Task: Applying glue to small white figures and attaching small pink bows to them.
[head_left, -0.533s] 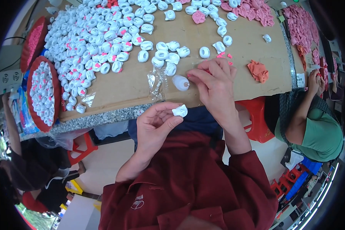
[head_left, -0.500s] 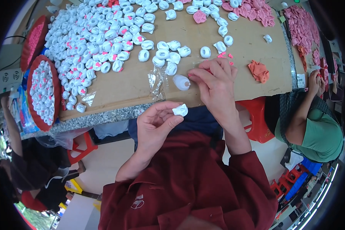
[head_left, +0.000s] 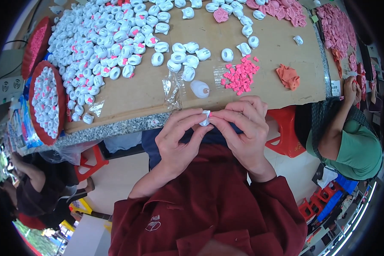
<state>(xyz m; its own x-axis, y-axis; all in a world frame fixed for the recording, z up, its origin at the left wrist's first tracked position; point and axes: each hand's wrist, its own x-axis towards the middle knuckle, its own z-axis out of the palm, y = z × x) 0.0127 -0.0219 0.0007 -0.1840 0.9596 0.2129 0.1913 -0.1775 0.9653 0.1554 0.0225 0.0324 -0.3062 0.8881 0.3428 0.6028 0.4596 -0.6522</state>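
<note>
Just in front of the table edge, both my hands meet at a small white plastic piece point(head_left: 205, 118) with pointed corners. My left hand point(head_left: 177, 138) pinches it between thumb and fingers. My right hand point(head_left: 246, 132) is closed at its right side, its fingertips against a tiny pink piece point(head_left: 210, 114) that touches the white one; the fingers partly hide both. Beyond my hands, a squat translucent bottle point(head_left: 199, 89) with a nozzle lies on the cardboard. Right of it is a loose heap of bright pink bow-like pieces point(head_left: 242, 77).
A big pile of white pieces point(head_left: 94, 47), some with pink bits, covers the table's left. Red bowls point(head_left: 33, 100) stand at the left edge. A crumpled orange cloth point(head_left: 288, 77) lies right, pink parts point(head_left: 286, 12) behind. A person in green point(head_left: 350, 143) sits at right.
My right hand has come down and left from beside the bottle to the white piece in my left hand, uncovering the pink heap. My left hand has moved slightly right and up.
</note>
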